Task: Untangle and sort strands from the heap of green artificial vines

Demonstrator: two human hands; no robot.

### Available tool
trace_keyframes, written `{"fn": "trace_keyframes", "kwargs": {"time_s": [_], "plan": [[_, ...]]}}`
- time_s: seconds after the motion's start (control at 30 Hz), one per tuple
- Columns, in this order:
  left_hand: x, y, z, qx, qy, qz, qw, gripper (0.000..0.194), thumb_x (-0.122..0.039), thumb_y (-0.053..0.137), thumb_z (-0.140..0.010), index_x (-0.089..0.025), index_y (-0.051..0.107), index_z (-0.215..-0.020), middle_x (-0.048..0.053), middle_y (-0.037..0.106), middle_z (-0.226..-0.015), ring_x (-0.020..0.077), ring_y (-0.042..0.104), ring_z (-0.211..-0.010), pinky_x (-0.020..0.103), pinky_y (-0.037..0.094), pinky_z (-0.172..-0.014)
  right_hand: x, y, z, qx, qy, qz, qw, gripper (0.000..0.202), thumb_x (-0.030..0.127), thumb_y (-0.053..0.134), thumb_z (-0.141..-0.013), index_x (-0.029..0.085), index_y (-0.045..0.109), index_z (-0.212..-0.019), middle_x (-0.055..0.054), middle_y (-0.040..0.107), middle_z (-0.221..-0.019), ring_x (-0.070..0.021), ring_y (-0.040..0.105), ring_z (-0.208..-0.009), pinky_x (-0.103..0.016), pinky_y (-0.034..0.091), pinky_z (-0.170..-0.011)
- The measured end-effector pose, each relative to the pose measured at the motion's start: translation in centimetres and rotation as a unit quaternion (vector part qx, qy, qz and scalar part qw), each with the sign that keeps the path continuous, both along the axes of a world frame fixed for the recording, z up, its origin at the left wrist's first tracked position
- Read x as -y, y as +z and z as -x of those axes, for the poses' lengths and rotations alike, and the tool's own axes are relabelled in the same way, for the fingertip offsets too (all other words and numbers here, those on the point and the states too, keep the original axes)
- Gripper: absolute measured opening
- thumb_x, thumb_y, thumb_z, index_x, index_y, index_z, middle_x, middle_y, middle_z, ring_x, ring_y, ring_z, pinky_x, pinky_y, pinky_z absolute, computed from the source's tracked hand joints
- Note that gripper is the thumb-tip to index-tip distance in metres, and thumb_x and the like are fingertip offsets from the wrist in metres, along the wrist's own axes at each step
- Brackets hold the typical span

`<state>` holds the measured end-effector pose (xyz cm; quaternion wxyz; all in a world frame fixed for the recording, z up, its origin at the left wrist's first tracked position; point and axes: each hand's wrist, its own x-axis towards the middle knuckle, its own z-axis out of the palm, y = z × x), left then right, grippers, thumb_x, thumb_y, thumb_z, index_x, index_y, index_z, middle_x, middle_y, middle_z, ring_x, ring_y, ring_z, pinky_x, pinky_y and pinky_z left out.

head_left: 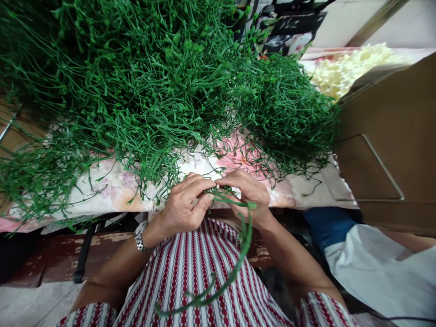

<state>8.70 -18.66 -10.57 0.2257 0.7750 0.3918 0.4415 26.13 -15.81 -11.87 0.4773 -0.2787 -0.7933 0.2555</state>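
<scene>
Both hands meet at the table's near edge, in front of my striped top. My left hand [189,200], with a metal watch at the wrist, pinches the end of a green plastic stem, thumb against forefinger. My right hand [247,195] is closed on the same green plastic stem [243,254], its fingertips almost touching the left ones. The stem's long branched part arches out over the right hand and hangs down before my clothes. Just beyond the hands spreads a large heap of similar green plastic stems [163,100]. The exact grip between the fingertips is partly hidden.
A floral cloth [116,184] covers the table under the heap. At right stands a cardboard box [391,136] with a bent wire on its side. Pale yellow plastic pieces [354,66] lie behind it, and a dark printed bag [289,27] stands at the back.
</scene>
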Motion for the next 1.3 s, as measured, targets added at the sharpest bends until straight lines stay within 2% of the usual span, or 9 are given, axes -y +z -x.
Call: {"fn": "trace_keyframes", "kwargs": {"time_s": [0.2,0.3,0.47,0.57,0.7,0.97,1.07,1.2,1.3], "plan": [[-0.7,0.3,0.2,-0.094,-0.006,-0.032,0.995,0.005,-0.016,0.054,-0.081,-0.015,0.058,-0.084,0.003,0.061,-0.071,0.0132,0.051,-0.066,0.028,0.040,-0.067,-0.2,1.2,-0.4,0.116,-0.004,-0.054,0.992,0.014,0.013,0.053,-0.081,0.014,0.060,-0.093,-0.008,0.062,-0.081,-0.0169,0.055,-0.077,-0.032,0.045,-0.069],[-1.0,0.2,0.6,-0.140,-0.032,-0.058,0.988,0.013,-0.008,0.048,-0.080,-0.016,0.055,-0.071,0.000,0.056,-0.063,0.0117,0.045,-0.059,0.027,0.035,-0.060,0.0,1.1,-0.5,0.148,-0.012,-0.086,0.985,0.017,0.009,0.050,-0.081,0.012,0.058,-0.096,-0.009,0.063,-0.082,-0.0172,0.056,-0.078,-0.031,0.046,-0.069],[-1.1,0.6,1.9,-0.142,-0.096,-0.022,0.985,0.021,-0.002,0.042,-0.075,-0.016,0.049,-0.060,-0.002,0.045,-0.053,0.0106,0.036,-0.053,0.026,0.030,-0.055,0.7,1.5,-1.3,0.203,0.023,-0.114,0.972,0.011,0.010,0.047,-0.082,0.014,0.057,-0.084,-0.005,0.059,-0.069,-0.0139,0.052,-0.064,-0.025,0.043,-0.058],[-0.9,1.2,2.3,-0.146,-0.149,0.001,0.978,0.025,-0.003,0.041,-0.077,-0.017,0.045,-0.056,-0.003,0.040,-0.051,0.0101,0.036,-0.051,0.026,0.029,-0.054,0.9,1.8,-1.9,0.204,0.090,-0.071,0.972,0.019,0.011,0.039,-0.085,0.016,0.056,-0.077,-0.003,0.054,-0.062,-0.0123,0.048,-0.059,-0.025,0.040,-0.057],[-0.9,1.8,2.2,-0.139,-0.205,0.015,0.969,0.026,-0.004,0.042,-0.076,-0.017,0.041,-0.054,-0.003,0.038,-0.049,0.0096,0.036,-0.049,0.025,0.029,-0.052,0.8,1.9,-2.5,0.177,0.194,0.000,0.965,0.024,0.018,0.035,-0.089,0.016,0.055,-0.075,-0.003,0.054,-0.064,-0.0117,0.047,-0.061,-0.025,0.038,-0.059],[-0.8,1.6,2.0,-0.144,-0.263,0.028,0.954,0.028,-0.004,0.043,-0.077,-0.018,0.039,-0.053,-0.004,0.035,-0.047,0.0096,0.030,-0.046,0.026,0.029,-0.053,0.3,2.2,-3.3,0.161,0.300,0.099,0.935,0.031,0.024,0.032,-0.093,0.015,0.053,-0.071,-0.004,0.053,-0.061,-0.0105,0.047,-0.059,-0.023,0.036,-0.058],[-0.9,1.9,2.0,-0.143,-0.258,0.080,0.952,0.026,-0.010,0.044,-0.082,-0.016,0.046,-0.057,-0.003,0.042,-0.050,0.0096,0.038,-0.050,0.024,0.031,-0.055,0.3,2.1,-3.3,0.146,0.289,0.119,0.939,0.029,0.024,0.036,-0.091,0.015,0.054,-0.071,-0.003,0.054,-0.061,-0.0099,0.047,-0.058,-0.022,0.036,-0.058],[-1.0,2.3,1.5,-0.145,-0.221,0.188,0.946,0.010,-0.024,0.053,-0.084,-0.015,0.057,-0.083,-0.002,0.053,-0.065,0.0088,0.048,-0.059,0.021,0.035,-0.058,0.3,1.9,-2.8,0.183,0.234,0.096,0.950,0.021,0.019,0.041,-0.087,0.015,0.052,-0.069,-0.001,0.051,-0.059,-0.0095,0.043,-0.056,-0.022,0.032,-0.055],[-1.0,2.3,0.8,-0.131,-0.181,0.196,0.955,0.017,-0.031,0.059,-0.080,-0.015,0.057,-0.085,-0.002,0.052,-0.068,0.0085,0.047,-0.061,0.021,0.035,-0.058,0.2,1.8,-2.2,0.222,0.198,0.075,0.952,0.020,0.019,0.044,-0.084,0.016,0.046,-0.065,0.002,0.043,-0.057,-0.0087,0.038,-0.054,-0.022,0.028,-0.054]]}}
